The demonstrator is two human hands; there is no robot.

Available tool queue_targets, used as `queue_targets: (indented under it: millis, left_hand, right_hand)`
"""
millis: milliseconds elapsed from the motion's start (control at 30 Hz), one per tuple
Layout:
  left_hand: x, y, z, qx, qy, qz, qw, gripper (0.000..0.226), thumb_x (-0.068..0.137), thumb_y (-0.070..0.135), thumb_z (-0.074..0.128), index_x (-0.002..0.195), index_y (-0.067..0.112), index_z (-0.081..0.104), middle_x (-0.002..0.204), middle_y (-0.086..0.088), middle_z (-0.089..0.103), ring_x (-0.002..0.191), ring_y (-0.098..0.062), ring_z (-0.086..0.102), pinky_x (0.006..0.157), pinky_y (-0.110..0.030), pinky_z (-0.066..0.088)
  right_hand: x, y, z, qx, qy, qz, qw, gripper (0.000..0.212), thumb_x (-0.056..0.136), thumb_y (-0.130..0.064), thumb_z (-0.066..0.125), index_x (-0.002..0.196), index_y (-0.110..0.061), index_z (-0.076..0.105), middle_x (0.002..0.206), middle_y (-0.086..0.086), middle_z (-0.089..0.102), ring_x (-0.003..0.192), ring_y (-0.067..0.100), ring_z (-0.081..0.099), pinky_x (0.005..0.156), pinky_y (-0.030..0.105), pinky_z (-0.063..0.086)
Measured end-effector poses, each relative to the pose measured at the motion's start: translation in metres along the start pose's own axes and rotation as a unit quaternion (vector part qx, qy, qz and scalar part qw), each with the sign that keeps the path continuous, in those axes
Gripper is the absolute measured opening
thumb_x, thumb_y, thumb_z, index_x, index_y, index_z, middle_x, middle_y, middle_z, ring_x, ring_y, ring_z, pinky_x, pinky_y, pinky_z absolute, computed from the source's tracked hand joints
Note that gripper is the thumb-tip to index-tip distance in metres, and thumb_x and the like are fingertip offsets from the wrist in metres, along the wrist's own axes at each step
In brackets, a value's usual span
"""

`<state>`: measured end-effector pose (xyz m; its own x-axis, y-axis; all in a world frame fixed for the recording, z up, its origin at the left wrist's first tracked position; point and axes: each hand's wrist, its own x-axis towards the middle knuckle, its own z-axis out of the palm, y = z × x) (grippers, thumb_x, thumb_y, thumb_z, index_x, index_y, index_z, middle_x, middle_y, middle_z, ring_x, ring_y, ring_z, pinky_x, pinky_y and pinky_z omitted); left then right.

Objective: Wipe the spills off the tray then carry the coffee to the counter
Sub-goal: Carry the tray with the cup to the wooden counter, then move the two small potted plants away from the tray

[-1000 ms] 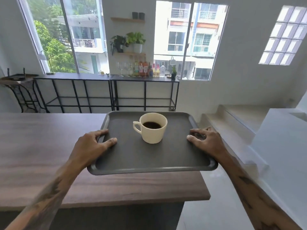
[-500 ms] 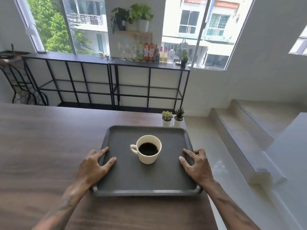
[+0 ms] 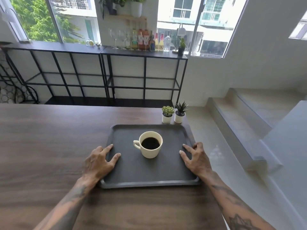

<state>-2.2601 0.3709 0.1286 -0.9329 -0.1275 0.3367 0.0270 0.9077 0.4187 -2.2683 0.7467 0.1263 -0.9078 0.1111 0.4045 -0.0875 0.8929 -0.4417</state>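
The tray (image 3: 149, 173) is lying on the worktop (image 3: 49, 138), and the coffee cup (image 3: 150, 144) is standing at its centre. The left hand (image 3: 99, 161) at 9 o'clock and the right hand (image 3: 196, 158) at 3 o'clock are resting spread on its rims (not clamping). The carrying seems to be ending, so next both hands should be letting go gently.

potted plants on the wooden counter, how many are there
2. A pale green rosette succulent in a white pot stands just beyond the far right corner of the tray; a dark spiky plant stands right beside it, nearer the right edge of the counter. None look hidden.
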Motion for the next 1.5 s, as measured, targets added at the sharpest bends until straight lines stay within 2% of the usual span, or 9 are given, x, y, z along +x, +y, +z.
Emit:
queue_targets:
  millis: [233, 400, 633, 800, 900, 1000, 1100, 1233, 1500]
  left_hand:
    - [0.109, 0.001, 0.081, 0.126, -0.024, 0.020, 0.992, 0.074, 0.079, 0.070, 0.031, 0.128, 0.025, 0.063, 0.100, -0.010, 0.054, 0.099, -0.033, 0.054, 0.086, -0.046, 0.047]
    - [0.166, 0.021, 0.129, 0.091, -0.079, 0.033, 0.992, 0.090, 0.080, 0.066, 0.010, 0.148, 0.016, 0.044, 0.149, -0.016, 0.042, 0.144, -0.034, 0.032, 0.113, -0.047, 0.030]
    - [0.182, 0.044, 0.208, 0.090, -0.235, 0.026, 0.967, 0.065, 0.102, 0.053, 0.026, 0.158, 0.020, 0.017, 0.168, -0.006, 0.011, 0.155, -0.022, 0.005, 0.124, -0.036, 0.008]
    - [0.197, 0.026, 0.218, 0.080, -0.255, 0.018, 0.963, 0.068, 0.100, 0.056, 0.022, 0.157, 0.020, 0.022, 0.167, -0.006, 0.013, 0.155, -0.022, 0.006, 0.124, -0.035, 0.007]
    - [0.216, 0.022, 0.208, 0.027, -0.193, 0.007, 0.981, 0.054, 0.100, 0.046, 0.038, 0.142, 0.015, 0.050, 0.150, -0.011, 0.044, 0.142, -0.028, 0.039, 0.113, -0.040, 0.033]
    - [0.257, 0.035, 0.186, -0.023, -0.140, 0.018, 0.990, 0.036, 0.099, 0.034, 0.050, 0.125, 0.011, 0.063, 0.125, -0.011, 0.060, 0.115, -0.030, 0.060, 0.091, -0.040, 0.049]
    - [0.296, 0.065, 0.167, -0.075, -0.130, 0.026, 0.988, 0.033, 0.097, 0.032, 0.053, 0.118, 0.011, 0.068, 0.116, -0.009, 0.065, 0.107, -0.029, 0.064, 0.087, -0.036, 0.050]
    - [0.316, 0.096, 0.164, -0.067, -0.220, 0.018, 0.973, 0.054, 0.088, 0.041, 0.062, 0.132, 0.009, 0.059, 0.133, -0.009, 0.062, 0.122, -0.025, 0.057, 0.102, -0.035, 0.046]
    - [0.275, 0.090, 0.181, -0.048, -0.376, -0.069, 0.923, 0.097, 0.061, 0.033, 0.090, 0.139, 0.004, 0.040, 0.140, -0.009, 0.053, 0.122, -0.024, 0.055, 0.100, -0.033, 0.049]
  right_hand:
    - [0.103, 0.025, 0.067, -0.151, -0.046, 0.022, 0.987, 0.050, 0.093, -0.055, 0.043, 0.134, -0.029, 0.057, 0.126, 0.009, 0.044, 0.110, 0.025, 0.048, 0.087, 0.038, 0.050]
    - [0.170, 0.022, 0.117, -0.141, -0.144, -0.053, 0.978, 0.061, 0.098, -0.054, 0.024, 0.150, -0.022, 0.032, 0.161, 0.009, 0.018, 0.147, 0.026, 0.019, 0.119, 0.037, 0.017]
    - [0.198, 0.052, 0.174, -0.153, -0.273, -0.023, 0.949, 0.063, 0.100, -0.051, 0.022, 0.154, -0.019, 0.017, 0.164, 0.002, 0.005, 0.151, 0.019, 0.003, 0.121, 0.032, 0.002]
    - [0.223, 0.048, 0.194, -0.103, -0.271, 0.004, 0.957, 0.058, 0.098, -0.050, 0.031, 0.145, -0.016, 0.042, 0.155, 0.007, 0.033, 0.143, 0.024, 0.029, 0.118, 0.035, 0.022]
    - [0.246, 0.050, 0.186, -0.046, -0.188, 0.056, 0.980, 0.046, 0.094, -0.043, 0.046, 0.121, -0.010, 0.062, 0.126, 0.013, 0.059, 0.117, 0.026, 0.054, 0.100, 0.033, 0.042]
    - [0.275, 0.055, 0.169, -0.031, -0.166, 0.120, 0.978, 0.040, 0.088, -0.040, 0.054, 0.112, -0.010, 0.065, 0.116, 0.016, 0.063, 0.106, 0.030, 0.058, 0.091, 0.036, 0.049]
    - [0.293, 0.052, 0.156, -0.010, -0.171, 0.190, 0.967, 0.047, 0.083, -0.039, 0.060, 0.117, -0.007, 0.065, 0.121, 0.017, 0.062, 0.111, 0.030, 0.057, 0.090, 0.030, 0.046]
    - [0.286, 0.028, 0.154, 0.020, -0.186, 0.239, 0.953, 0.060, 0.078, -0.033, 0.068, 0.127, -0.001, 0.057, 0.129, 0.016, 0.059, 0.119, 0.028, 0.055, 0.092, 0.026, 0.044]
    - [0.224, -0.015, 0.170, 0.145, -0.250, 0.291, 0.912, 0.079, 0.066, -0.028, 0.081, 0.135, -0.011, 0.045, 0.131, 0.010, 0.057, 0.117, 0.024, 0.055, 0.091, 0.024, 0.046]
